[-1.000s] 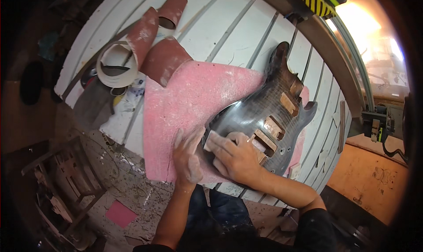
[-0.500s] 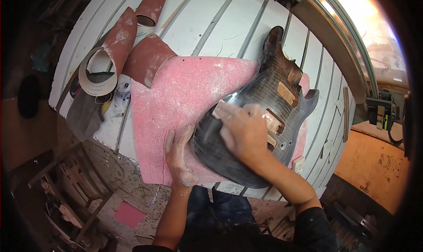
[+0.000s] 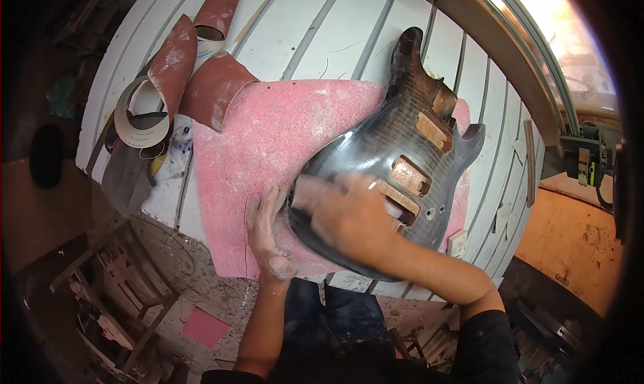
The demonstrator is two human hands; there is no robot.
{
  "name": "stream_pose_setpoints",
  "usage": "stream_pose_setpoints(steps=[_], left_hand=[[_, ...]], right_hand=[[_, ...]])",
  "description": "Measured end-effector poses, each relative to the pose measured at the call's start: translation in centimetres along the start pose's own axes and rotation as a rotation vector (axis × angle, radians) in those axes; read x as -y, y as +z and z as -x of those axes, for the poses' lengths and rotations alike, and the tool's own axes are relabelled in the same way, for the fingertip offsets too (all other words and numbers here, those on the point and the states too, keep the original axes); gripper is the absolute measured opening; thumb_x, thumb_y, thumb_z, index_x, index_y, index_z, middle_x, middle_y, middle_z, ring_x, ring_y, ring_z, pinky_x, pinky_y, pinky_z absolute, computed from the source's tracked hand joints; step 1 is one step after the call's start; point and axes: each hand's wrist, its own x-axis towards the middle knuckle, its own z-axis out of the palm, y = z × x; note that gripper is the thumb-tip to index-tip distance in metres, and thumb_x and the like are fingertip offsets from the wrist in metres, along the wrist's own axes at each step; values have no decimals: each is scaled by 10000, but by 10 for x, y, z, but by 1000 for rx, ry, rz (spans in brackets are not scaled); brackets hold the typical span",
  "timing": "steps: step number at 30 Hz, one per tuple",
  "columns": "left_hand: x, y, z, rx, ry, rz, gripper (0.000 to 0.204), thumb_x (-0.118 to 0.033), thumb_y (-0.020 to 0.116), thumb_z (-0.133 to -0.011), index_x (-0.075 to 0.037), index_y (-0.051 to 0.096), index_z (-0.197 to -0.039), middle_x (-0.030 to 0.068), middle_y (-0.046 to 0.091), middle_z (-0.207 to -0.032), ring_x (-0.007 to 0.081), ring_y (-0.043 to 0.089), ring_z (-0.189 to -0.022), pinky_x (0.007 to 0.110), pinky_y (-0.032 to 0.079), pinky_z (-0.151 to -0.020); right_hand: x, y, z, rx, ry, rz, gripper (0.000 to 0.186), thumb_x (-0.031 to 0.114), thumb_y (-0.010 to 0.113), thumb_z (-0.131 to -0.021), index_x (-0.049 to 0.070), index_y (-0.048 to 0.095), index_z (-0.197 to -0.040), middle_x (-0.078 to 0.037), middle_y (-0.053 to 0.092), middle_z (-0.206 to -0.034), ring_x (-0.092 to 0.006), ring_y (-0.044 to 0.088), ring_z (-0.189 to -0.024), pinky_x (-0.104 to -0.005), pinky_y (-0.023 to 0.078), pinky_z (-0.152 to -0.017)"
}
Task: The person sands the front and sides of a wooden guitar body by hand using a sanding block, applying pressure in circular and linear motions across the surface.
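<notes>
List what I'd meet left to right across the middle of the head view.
Curled reddish-brown sheet → left hand → dark guitar body → thin wooden strip. Right hand left out: it overlaps the body.

A white slatted table (image 3: 342, 35) with dark grooves is carrying everything here. A pink mat (image 3: 248, 142) is lying across its near half, bearing a dark guitar body (image 3: 382, 149). At the far left, a reddish-brown paper roll (image 3: 220, 9) and a curled sheet (image 3: 176, 62) are resting on the slats, while another bent sheet (image 3: 218, 87) is overlapping the mat's corner. A gray cloth (image 3: 124, 182) is draping over the left edge. Toward the right edge, a wooden strip (image 3: 530, 162) is lying flat.
</notes>
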Motion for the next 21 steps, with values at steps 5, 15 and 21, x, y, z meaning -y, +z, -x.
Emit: stream_pose_setpoints(steps=[5,15,21], left_hand=[[-3,-1,0,-27,-8,-7,1264,-927,100,-930,141,463,-1500,322,620,-1439,411,658,-1306,537,217,-1277],[-3,0,2,-40,-39,42,1285,-947,165,-915,167,462,-1482,328,618,-1430,452,665,-1278,545,260,-1264],[8,-10,0,23,128,-98,1095,-839,322,-973,123,532,-1453,279,663,-1398,403,662,-1291,569,329,-1224]], right_hand=[[-14,-9,-19,-108,-75,165,282,157,725,-867,113,762,-1143,-38,677,-1152,-250,568,-881,-425,475,-691],[1,-5,-14,-117,-2,149,187,112,712,-853,135,730,-1038,-38,701,-1057,-276,588,-868,-449,476,-698],[-21,-10,-28,-102,44,46,195,93,680,-892,134,767,-1061,-113,725,-1079,-302,599,-899,-444,479,-763]])
